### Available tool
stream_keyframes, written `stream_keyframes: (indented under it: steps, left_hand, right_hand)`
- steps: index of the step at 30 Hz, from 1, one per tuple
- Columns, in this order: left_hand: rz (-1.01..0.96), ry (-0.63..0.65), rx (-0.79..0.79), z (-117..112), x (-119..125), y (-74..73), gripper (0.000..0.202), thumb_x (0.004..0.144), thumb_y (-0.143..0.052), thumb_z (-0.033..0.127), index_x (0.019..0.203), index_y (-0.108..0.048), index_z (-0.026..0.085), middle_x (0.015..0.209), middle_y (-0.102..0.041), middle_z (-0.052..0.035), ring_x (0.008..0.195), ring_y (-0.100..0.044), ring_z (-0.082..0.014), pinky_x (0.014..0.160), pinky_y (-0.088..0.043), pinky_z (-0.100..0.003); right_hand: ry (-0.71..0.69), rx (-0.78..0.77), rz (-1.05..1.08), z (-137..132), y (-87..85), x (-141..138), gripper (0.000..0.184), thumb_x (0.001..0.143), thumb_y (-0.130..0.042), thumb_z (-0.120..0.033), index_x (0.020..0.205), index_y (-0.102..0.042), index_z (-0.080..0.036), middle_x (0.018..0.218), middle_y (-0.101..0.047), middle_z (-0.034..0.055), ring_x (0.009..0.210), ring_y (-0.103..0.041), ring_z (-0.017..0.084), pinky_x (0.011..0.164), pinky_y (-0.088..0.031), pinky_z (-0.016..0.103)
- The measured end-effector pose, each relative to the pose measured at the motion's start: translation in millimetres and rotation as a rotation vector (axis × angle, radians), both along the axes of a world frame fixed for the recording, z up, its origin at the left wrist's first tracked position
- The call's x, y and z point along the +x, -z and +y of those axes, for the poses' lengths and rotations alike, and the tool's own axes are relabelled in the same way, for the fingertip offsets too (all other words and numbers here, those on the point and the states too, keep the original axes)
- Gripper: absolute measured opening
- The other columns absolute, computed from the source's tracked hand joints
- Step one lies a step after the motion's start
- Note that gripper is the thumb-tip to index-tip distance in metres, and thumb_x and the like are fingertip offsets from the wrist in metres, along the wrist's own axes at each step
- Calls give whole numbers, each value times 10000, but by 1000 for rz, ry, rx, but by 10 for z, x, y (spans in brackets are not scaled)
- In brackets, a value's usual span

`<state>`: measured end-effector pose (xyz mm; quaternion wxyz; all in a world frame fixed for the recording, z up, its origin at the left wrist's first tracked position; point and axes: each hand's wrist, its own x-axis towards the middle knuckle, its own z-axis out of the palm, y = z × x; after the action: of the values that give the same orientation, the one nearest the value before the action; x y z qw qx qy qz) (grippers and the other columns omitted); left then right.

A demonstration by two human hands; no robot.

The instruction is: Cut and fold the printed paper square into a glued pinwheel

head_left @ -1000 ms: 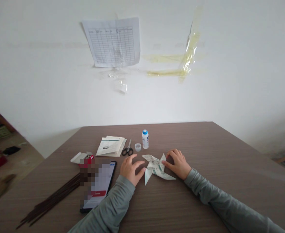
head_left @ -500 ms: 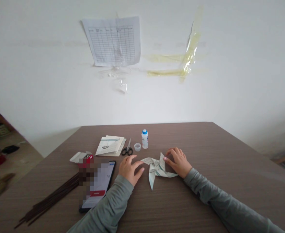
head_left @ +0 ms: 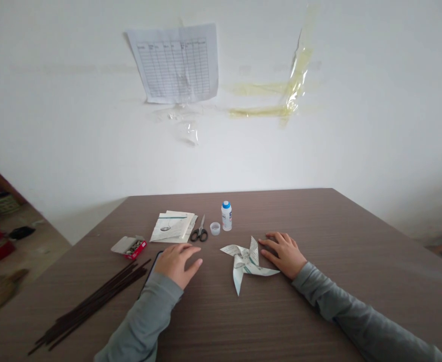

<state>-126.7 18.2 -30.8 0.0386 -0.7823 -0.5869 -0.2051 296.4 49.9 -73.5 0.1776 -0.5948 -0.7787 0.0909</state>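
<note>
A paper pinwheel (head_left: 245, 262) with four folded blades lies flat on the brown table, made from printed sheet with green stripes. Just right of it, my right hand (head_left: 284, 254) rests with fingers spread, its fingertips close to the blades and holding nothing. Farther left, my left hand (head_left: 176, 262) is open, thumb and fingers apart, over the edge of a phone (head_left: 151, 271). My hand and sleeve cover most of that phone. A small red and white box (head_left: 132, 247) stands open left of this hand, with small pieces inside.
Thin dark sticks (head_left: 93, 304) lie in a bundle at the left. Behind the hands are folded papers (head_left: 173, 226), black-handled scissors (head_left: 199, 233), a small clear cap (head_left: 215, 229) and a white glue bottle (head_left: 226, 217) with a blue top. A wall (head_left: 266, 161) rises behind the table (head_left: 300, 211).
My left hand has moved left, away from the pinwheel and over the phone. My right hand has shifted slightly right, off the blade it was at.
</note>
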Motion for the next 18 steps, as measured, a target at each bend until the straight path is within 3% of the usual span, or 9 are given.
stream_keyframes:
  steps: [3,7,9,13,18]
  left_hand:
    - [-16,-38,-39,134,-396,-222,380,1132,-737,404,1363,-1026,318,1439,-1011,-93,1387,-931,-354,1287,-706,-453]
    - [-20,-220,-103,433,-1005,-493,401,1088,-725,419,1323,-1020,285,1540,-991,-126,1435,-928,-405,1283,-712,-467]
    - [36,-313,-154,570,-1250,-568,397,1095,-678,381,1256,-1017,252,1472,-1005,-171,1395,-938,-439,1252,-721,-504]
    - [127,-517,-142,710,-1523,-559,381,1115,-628,343,1055,-1000,286,1272,-1016,-192,1217,-949,-461,1034,-741,-528]
    - [158,-560,-115,641,-1617,-441,382,1137,-626,293,1018,-987,259,1232,-972,-211,1165,-895,-453,1004,-680,-533]
  right_hand:
    - [7,10,-16,1,-25,-23,442,1219,-757,-469,1614,-950,-422,1704,-848,138,1641,-705,455,1404,-571,725]
    - [14,12,-30,-5,-53,-39,434,1222,-764,-452,1614,-949,-421,1702,-848,136,1635,-711,446,1394,-583,714]
    - [14,18,-22,-6,-60,-39,435,1221,-751,-436,1605,-954,-407,1693,-851,144,1626,-710,450,1388,-581,722]
    - [20,29,13,-6,-74,-30,421,1198,-755,-427,1558,-972,-411,1660,-863,140,1600,-708,451,1365,-589,724]
    - [17,11,9,-7,-90,-23,454,1202,-740,-452,1596,-958,-394,1671,-851,150,1610,-704,454,1376,-584,720]
